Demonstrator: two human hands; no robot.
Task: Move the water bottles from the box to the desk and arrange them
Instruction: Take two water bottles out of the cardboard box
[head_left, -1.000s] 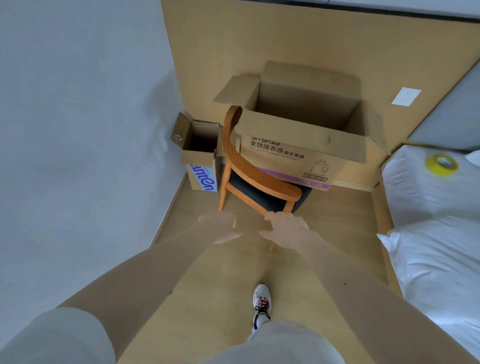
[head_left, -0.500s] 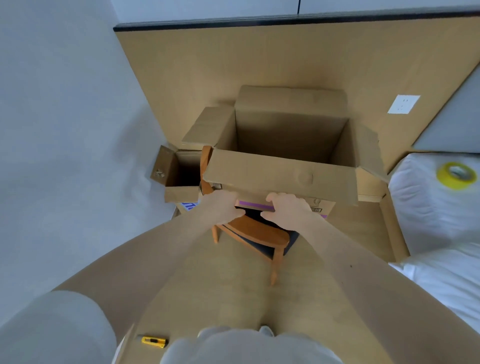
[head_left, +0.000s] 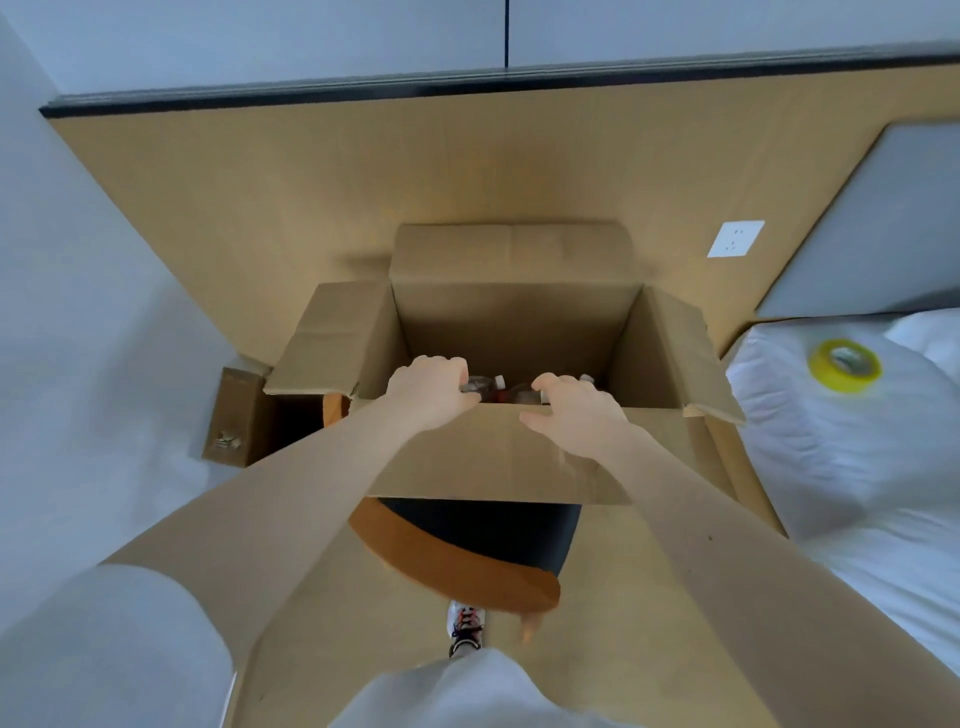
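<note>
A large open cardboard box (head_left: 514, 457) sits on a wooden chair (head_left: 457, 564) in front of me. Deep inside it, just past the near rim, lie several clear water bottles (head_left: 511, 393) with white caps, mostly hidden by the rim and my hands. My left hand (head_left: 428, 392) reaches over the near rim, its fingers curled down around the end of one bottle. My right hand (head_left: 574, 415) reaches over the rim beside it. Its thumb lies on the near flap and its fingers bend down into the box, their tips hidden.
A smaller open carton (head_left: 239, 415) stands on the floor to the left of the chair, against the grey wall. A white bed (head_left: 857, 457) with a yellow tape roll (head_left: 844, 364) on it fills the right side. Behind the box is a wooden wall panel with a socket (head_left: 735, 239).
I have stepped up to the box and now look down into it. Both hands rose from below the near flap and went over the rim into the box.
</note>
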